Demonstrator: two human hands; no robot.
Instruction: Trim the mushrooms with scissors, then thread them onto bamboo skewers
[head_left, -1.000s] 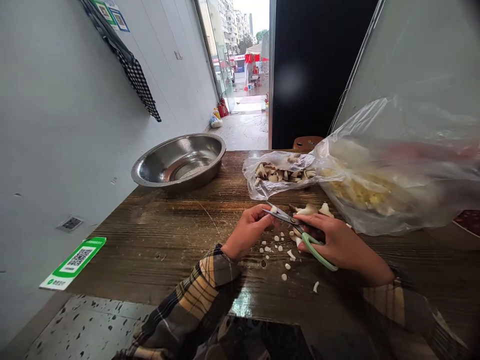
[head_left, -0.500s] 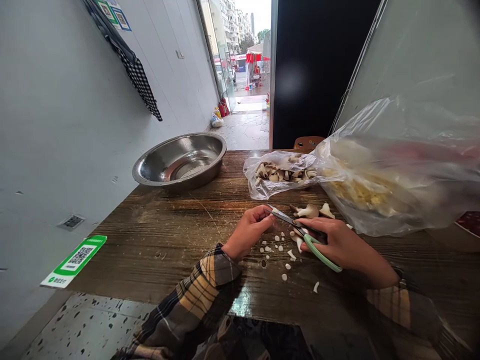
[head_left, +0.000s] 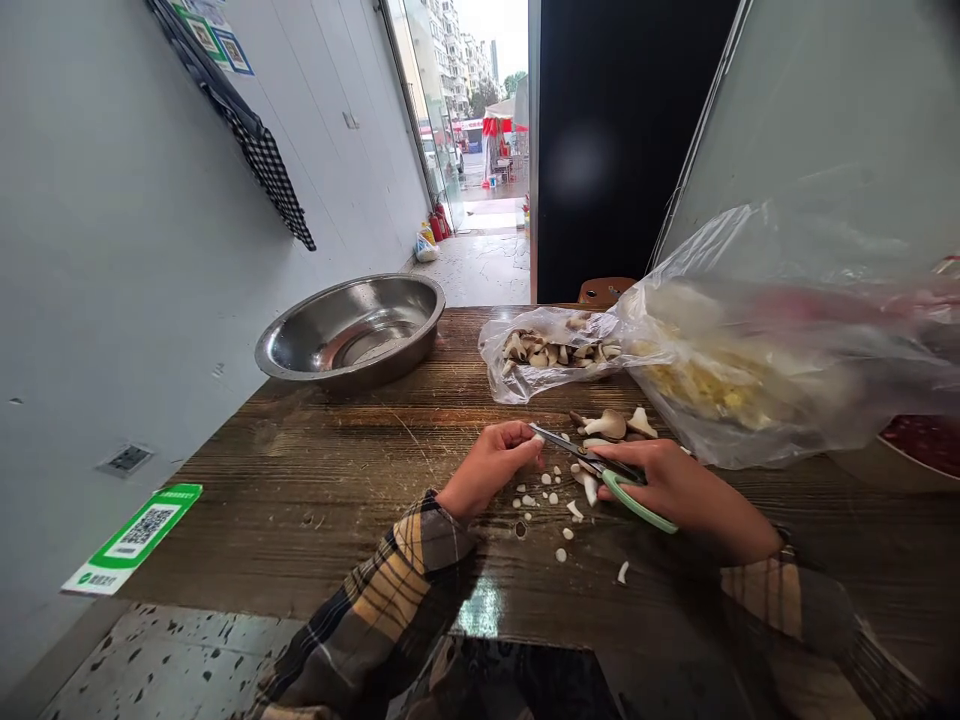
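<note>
Now bringing scissors (head_left: 577, 450) blades closer together than a second ago, right at a white mushroom piece (head_left: 538, 440); probably finishing a snip. Pinching that piece with left hand (head_left: 491, 462), gripping scissors by green handles with right hand (head_left: 679, 495). Working over wooden table (head_left: 360, 480), with cut bits (head_left: 561, 555) scattered near loose mushrooms (head_left: 606, 426); facing steel basin (head_left: 315, 335), bagged mushrooms (head_left: 551, 352) and open doorway (head_left: 480, 265).

The right hand (head_left: 679, 492) holds green-handled scissors (head_left: 637, 508), blades at the left hand's (head_left: 486, 470) fingers (head_left: 516, 433), which pinch a small white piece (head_left: 538, 438). White cuttings (head_left: 561, 555) lie on the counter (head_left: 322, 460) this side of the fingers; beyond them lie mushrooms (head_left: 609, 425), a clear bag (head_left: 517, 389) and, farther left, a steel basin (head_left: 390, 367).
</note>
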